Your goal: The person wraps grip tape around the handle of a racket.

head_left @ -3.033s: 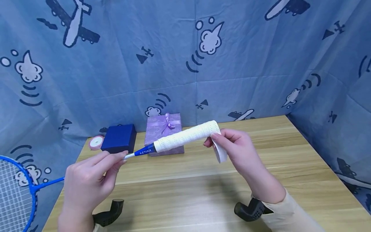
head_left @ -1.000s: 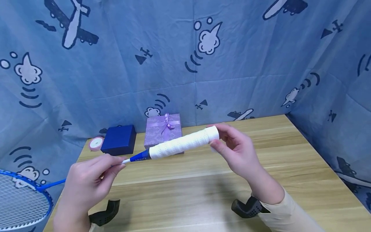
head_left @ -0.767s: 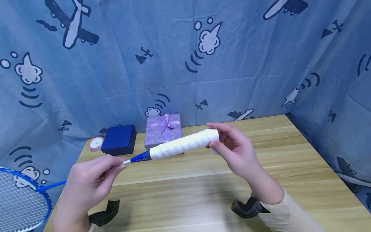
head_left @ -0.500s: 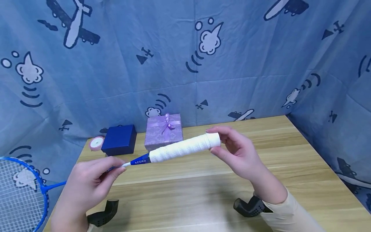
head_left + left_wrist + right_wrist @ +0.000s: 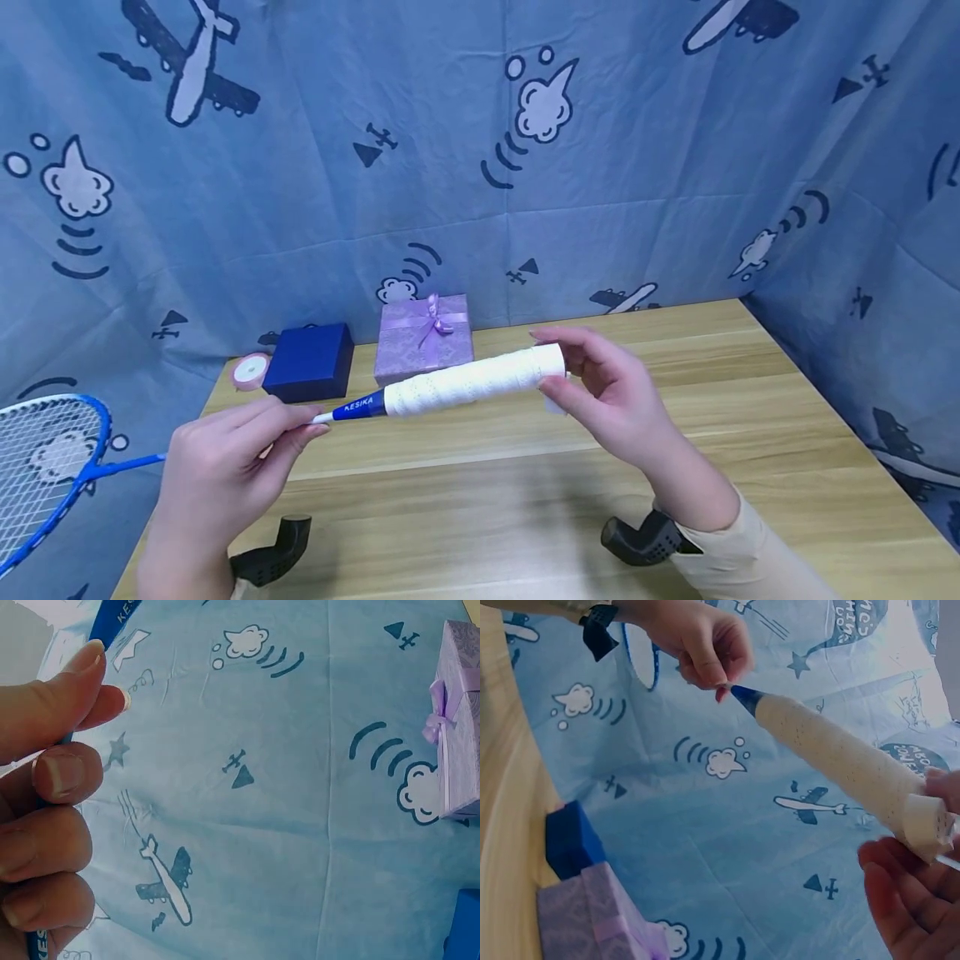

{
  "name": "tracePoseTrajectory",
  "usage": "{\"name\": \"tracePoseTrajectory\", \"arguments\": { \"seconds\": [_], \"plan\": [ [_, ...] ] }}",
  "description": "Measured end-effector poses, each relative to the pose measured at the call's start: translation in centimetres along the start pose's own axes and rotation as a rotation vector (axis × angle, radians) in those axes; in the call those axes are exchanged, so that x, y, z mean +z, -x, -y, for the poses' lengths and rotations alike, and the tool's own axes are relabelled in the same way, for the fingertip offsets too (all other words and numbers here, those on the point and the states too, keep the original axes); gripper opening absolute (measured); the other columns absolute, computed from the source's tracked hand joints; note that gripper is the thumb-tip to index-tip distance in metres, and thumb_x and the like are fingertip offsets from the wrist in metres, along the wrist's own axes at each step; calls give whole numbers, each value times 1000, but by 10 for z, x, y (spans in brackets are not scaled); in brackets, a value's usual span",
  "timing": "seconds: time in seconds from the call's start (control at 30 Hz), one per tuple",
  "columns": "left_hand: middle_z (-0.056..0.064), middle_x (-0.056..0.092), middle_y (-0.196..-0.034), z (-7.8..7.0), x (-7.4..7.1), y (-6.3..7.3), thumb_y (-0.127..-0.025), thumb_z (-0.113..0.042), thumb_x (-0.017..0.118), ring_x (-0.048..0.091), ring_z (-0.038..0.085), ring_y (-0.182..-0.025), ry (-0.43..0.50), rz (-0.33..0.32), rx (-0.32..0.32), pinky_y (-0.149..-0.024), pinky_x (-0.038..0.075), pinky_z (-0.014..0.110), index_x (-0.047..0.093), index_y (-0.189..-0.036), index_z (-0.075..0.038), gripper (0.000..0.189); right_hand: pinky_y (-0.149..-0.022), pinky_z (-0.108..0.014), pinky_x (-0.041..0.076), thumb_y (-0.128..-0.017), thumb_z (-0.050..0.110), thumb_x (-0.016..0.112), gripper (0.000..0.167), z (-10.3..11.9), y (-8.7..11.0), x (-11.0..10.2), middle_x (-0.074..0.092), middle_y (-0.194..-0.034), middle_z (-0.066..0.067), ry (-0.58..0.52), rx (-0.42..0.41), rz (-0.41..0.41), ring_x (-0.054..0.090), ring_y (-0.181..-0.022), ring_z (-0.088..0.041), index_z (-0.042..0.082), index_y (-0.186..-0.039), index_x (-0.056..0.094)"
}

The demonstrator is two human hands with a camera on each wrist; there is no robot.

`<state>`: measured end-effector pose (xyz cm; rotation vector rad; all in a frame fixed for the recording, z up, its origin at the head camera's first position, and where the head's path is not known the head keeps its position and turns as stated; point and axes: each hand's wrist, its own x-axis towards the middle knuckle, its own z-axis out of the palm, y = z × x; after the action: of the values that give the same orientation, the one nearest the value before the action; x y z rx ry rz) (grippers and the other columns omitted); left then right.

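A blue badminton racket (image 5: pixel 360 407) is held up over the table, its handle wrapped in white perforated grip tape (image 5: pixel 472 383). My left hand (image 5: pixel 232 467) pinches the thin shaft just below the blue cone. In the left wrist view, the fingers (image 5: pixel 64 772) curl round that shaft. At the butt end my right hand (image 5: pixel 615 392) holds the handle, thumb beneath and index finger over the top. A short white bit of tape shows below the thumb. The right wrist view shows the tape's last turn (image 5: pixel 926 821) raised at the butt. The strung head (image 5: pixel 52 467) reaches out to the left.
Behind the handle, at the back of the wooden table (image 5: pixel 675 483), stand a purple gift box (image 5: pixel 412 342) with a bow, a dark blue box (image 5: pixel 311 358) and a pink-edged ribbon roll (image 5: pixel 250 371). A blue patterned curtain (image 5: pixel 450 167) hangs behind and to the right.
Three seconds ago a loose tape strip hung from my right hand; now only a short bit shows at the butt. The racket has turned about its shaft, and the handle's butt end sits lower.
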<state>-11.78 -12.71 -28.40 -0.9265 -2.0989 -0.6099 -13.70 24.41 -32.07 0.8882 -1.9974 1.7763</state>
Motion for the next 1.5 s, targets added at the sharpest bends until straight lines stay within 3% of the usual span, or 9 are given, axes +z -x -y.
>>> {"name": "tracePoseTrajectory", "arguments": {
  "seconds": [0.17, 0.33, 0.5, 0.6, 0.73, 1.0, 1.23, 1.4, 1.5],
  "plan": [
    [-12, 55, -65, 1, 1, 2, -105, -40, 61, 35, -6, -53, 57, -9, -6, -51, 27, 7, 76, -83, -11, 39, -82, -25, 58, -84, -25, 66, 52, 0, -2, -1, 67, -120, -3, 0, -5, 45, 67, -100, -15, -10, -133, 58],
    [-11, 57, -66, 1, 1, 2, -105, -41, 61, 36, -6, -54, 62, -5, -17, -51, 28, 6, 76, -83, -12, 39, -81, -25, 59, -86, -24, 64, 48, 0, -3, 0, 70, -115, -5, -41, -32, 24, 68, -99, -14, -10, -132, 61],
    [-12, 57, -67, 0, 1, 3, -105, -43, 60, 36, -7, -54, 44, 17, -45, -51, 29, 7, 76, -84, -14, 39, -80, -30, 62, -86, -27, 61, 52, 1, -2, 1, 75, -108, -4, -120, 7, -5, 74, -89, -16, -11, -135, 54],
    [-14, 57, -67, -1, 1, 3, -105, -44, 60, 36, -7, -53, 41, 33, -60, -50, 28, 7, 75, -84, -15, 39, -77, -32, 63, -86, -30, 58, 47, 1, 0, 3, 76, -103, -5, -202, 24, -50, 76, -84, -19, -13, -128, 44],
    [-14, 55, -67, -1, 2, 3, -105, -45, 60, 35, -7, -53, 56, 39, -67, -50, 27, 6, 75, -84, -16, 38, -70, -34, 63, -85, -29, 61, 39, -1, 2, 9, 76, -96, -7, -254, -15, -114, 76, -77, -22, -14, -109, 34],
    [-15, 54, -66, 0, 2, 5, -105, -46, 59, 35, -6, -52, 32, 44, -88, -50, 27, 7, 75, -84, -16, 40, -66, -33, 63, -88, -21, 67, 26, -6, 3, 15, 74, -92, -7, -212, -93, -187, 76, -76, -18, -15, -95, 43],
    [-15, 55, -65, 3, 0, 7, -104, -47, 58, 36, -6, -51, -1, 40, -103, -49, 27, 7, 75, -84, -15, 42, -74, -29, 62, -81, -28, 68, 26, -5, 3, 17, 79, -93, -4, -114, -100, -218, 78, -82, -15, -18, -98, 50],
    [-14, 55, -65, 4, -2, 8, -104, -48, 59, 36, -5, -51, 19, 31, -113, -49, 27, 7, 76, -84, -14, 43, -79, -22, 60, -77, -26, 74, 30, -6, 2, 16, 79, -91, -13, -6, -135, -206, 78, -88, -12, -15, -98, 55],
    [-13, 55, -66, 4, -3, 8, -103, -48, 60, 36, -6, -52, 66, 25, -116, -49, 27, 7, 76, -84, -13, 42, -78, -24, 61, -77, -27, 73, 29, -6, 2, 15, 79, -91, -15, 5, -127, -178, 78, -88, -12, -13, -97, 57]
  ]
}}
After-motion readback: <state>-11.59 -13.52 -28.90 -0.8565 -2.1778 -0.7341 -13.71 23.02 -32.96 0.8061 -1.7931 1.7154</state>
